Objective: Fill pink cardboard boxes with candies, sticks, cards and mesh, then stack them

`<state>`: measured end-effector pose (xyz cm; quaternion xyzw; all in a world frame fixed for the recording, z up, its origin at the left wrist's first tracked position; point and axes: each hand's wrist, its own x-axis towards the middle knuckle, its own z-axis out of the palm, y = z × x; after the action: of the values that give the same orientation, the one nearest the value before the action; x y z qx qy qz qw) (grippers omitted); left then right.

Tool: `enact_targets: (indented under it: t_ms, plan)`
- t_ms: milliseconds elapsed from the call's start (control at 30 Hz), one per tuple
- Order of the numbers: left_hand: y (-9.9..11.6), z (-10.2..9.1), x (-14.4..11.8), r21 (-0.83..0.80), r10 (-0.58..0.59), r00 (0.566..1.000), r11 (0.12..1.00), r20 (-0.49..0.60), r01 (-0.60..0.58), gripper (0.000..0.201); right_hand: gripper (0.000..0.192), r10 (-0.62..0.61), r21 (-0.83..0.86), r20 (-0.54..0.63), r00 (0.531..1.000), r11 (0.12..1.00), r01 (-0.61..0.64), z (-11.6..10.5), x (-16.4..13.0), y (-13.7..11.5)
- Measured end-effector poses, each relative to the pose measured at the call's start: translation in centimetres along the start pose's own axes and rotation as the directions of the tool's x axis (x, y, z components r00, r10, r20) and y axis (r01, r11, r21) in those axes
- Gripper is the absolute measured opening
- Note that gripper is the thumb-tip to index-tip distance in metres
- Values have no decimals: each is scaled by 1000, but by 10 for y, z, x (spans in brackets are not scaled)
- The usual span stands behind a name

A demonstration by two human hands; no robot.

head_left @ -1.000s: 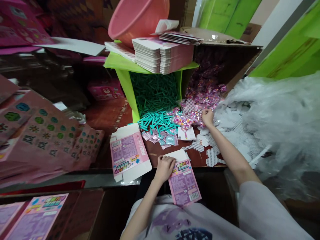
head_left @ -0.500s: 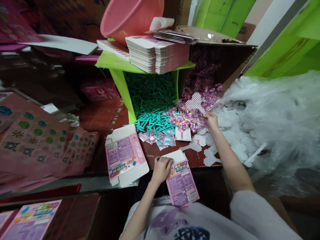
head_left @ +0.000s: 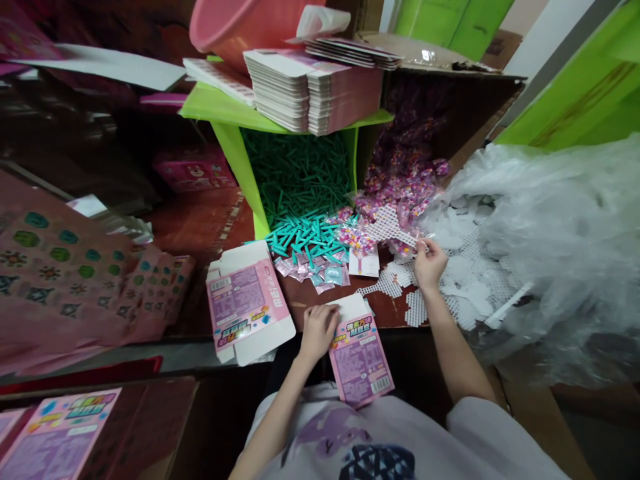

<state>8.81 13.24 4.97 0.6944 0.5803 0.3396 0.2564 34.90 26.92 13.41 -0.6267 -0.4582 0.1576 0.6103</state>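
Observation:
My left hand [head_left: 318,331] is closed on the upper left edge of a pink and purple printed box [head_left: 361,360], whose white flap end points away from me. Between the fingertips of my right hand [head_left: 430,265] is the narrow end of a white perforated plastic board [head_left: 387,225]. The board hangs over clear bags of colourful beads [head_left: 357,239]. Just below it lies a small white card [head_left: 364,263] with a pink strip. Small pink and blue sachets [head_left: 315,272] sit in front of a spill of teal sticks [head_left: 307,237].
A flattened pink box [head_left: 250,303] lies left of my left hand. More white perforated boards [head_left: 470,267] pile up at right beside clear plastic bags [head_left: 560,253]. A green shelf [head_left: 225,110] carries stacked cards [head_left: 280,90] and a pink basin [head_left: 240,30].
My right hand has drawn the perforated board down and nearer to me, tilting it flatter. My left hand still holds the box. The whole view has shifted slightly.

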Motion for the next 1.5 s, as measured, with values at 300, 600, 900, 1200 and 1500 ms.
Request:
enact_targets:
  t_ms: [300, 600, 900, 1200, 1500]
  plan:
    - [20, -11, 29, -842, -249, 968, 517, 24, 154, 59, 25, 15, 402, 413, 910, 894, -198, -4, -74, -47]
    - [-3, -35, 24, -873, -530, 841, 456, -111, 172, 53, 18, 75, 237, 580, 811, 937, -255, 5, -88, -18]
    - [-24, -69, 28, -630, -464, 734, 774, -496, 63, 61, 26, 32, -92, 816, 577, 993, 75, 2, -70, -1]
    - [-24, -21, 33, -384, 44, 994, 923, 95, -4, 20, 24, 96, -162, 781, 617, 985, 52, 12, -109, 27]
    - [13, -20, 9, 48, 181, 900, 975, 396, -217, 31, 23, -198, -105, 652, 732, 932, 346, -18, -161, 38]
